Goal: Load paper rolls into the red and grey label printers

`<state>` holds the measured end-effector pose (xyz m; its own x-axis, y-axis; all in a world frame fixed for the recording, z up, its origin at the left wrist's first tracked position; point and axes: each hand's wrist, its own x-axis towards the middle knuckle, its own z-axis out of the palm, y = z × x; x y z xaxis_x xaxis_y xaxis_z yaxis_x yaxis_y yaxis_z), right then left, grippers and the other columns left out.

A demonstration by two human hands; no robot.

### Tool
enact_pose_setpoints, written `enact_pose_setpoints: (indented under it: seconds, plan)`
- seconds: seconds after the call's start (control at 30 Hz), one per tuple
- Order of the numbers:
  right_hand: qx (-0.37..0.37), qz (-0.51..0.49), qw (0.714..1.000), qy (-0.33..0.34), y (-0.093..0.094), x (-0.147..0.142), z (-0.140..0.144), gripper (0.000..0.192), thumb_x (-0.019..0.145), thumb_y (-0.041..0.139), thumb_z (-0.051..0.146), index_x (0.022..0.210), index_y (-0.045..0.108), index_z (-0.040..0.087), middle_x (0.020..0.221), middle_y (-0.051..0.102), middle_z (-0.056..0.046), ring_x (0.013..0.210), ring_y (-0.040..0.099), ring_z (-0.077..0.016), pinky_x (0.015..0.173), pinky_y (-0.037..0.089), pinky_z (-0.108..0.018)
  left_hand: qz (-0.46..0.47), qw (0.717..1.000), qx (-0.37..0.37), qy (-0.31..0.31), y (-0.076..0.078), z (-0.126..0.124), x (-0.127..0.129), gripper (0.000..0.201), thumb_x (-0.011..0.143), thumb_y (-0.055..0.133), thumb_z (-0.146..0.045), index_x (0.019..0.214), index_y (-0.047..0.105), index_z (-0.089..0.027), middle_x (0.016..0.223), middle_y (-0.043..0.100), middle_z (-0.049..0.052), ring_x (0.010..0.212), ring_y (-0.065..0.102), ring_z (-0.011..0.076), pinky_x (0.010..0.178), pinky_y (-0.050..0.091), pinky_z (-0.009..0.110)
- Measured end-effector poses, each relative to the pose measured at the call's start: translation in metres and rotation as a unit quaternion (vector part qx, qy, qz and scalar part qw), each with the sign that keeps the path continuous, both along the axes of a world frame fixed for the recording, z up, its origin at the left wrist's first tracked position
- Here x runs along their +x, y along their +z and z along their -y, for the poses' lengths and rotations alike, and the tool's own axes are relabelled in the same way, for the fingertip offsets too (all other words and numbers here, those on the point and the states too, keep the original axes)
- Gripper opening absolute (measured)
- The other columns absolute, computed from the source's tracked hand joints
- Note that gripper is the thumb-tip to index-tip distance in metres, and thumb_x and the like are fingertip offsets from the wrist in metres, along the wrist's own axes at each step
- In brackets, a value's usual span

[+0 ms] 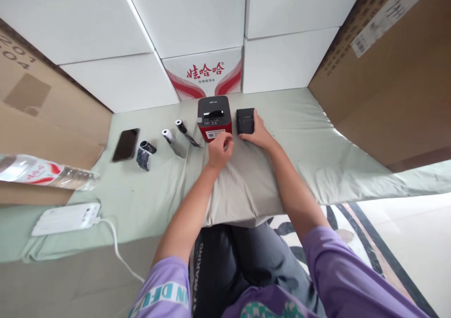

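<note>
Sleeves: purple, nearest the camera; white letters on the left one, only partly readable.
Trousers [225, 261]: dark, vertical white lettering ending "MAKINO".
Left hand [220, 150]: forearm stretched forward over the grey cloth [243, 186], fingers curled loosely, tips at the front bottom edge of the red-and-black printer [214, 117]; cannot tell whether anything is pinched.
Right hand [259, 132]: arm angled in from the right, palm down, fingers against the right side of the small black box [245, 120], touching rather than lifting.
Printer position: upright at the far middle of the green sheet [317, 167], small black box just beside it on the right; white barcode label on its front, print too small to read.
Open room: bare sheet right of the hands up to the brown carton [387, 83].
Left side: two paper rolls [175, 132], a taped roll [145, 152], phone [126, 144], power strip [66, 218], water bottle [45, 173] with red-and-white label.
Far edge: white cartons; one [206, 76] printed with red Chinese characters.
</note>
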<state>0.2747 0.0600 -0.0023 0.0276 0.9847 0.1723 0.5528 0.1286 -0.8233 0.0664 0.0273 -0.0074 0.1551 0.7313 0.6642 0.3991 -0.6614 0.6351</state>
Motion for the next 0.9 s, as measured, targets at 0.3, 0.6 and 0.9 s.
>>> enact_pose_setpoints:
  seconds: [0.3,0.6,0.9]
  plan:
    - [-0.024,-0.019,0.996,0.080,-0.012,0.045,0.007,0.157,0.050,0.094,0.052,0.169,-0.003,0.017,0.172,0.026,-0.024,0.161,0.026,-0.0412,0.129,0.012,-0.067,0.072,0.996,-0.048,0.025,0.000,-0.005,-0.004,0.007,0.083,0.053,-0.020,0.084,0.059,-0.022,0.070,0.060,0.000,0.059,0.051,0.0132,0.060,0.041,0.027]
    - [-0.082,0.080,0.988,0.106,-0.009,0.072,0.007,0.121,0.065,0.082,0.042,0.168,0.021,0.023,0.173,0.029,-0.014,0.163,0.022,-0.0392,0.131,-0.003,-0.066,0.077,0.995,-0.056,0.021,-0.001,-0.007,-0.004,0.007,0.082,0.054,-0.017,0.084,0.059,-0.022,0.070,0.061,-0.001,0.060,0.051,0.0131,0.059,0.042,0.026]
    - [0.048,0.055,0.990,-0.120,-0.018,-0.003,0.004,0.135,0.056,0.087,0.066,0.163,0.023,0.015,0.158,0.049,-0.027,0.151,0.041,-0.0479,0.125,0.017,-0.073,0.054,0.997,-0.050,0.016,-0.003,-0.007,-0.001,0.007,0.084,0.054,-0.019,0.085,0.060,-0.022,0.070,0.060,0.000,0.060,0.052,0.0136,0.061,0.042,0.027]
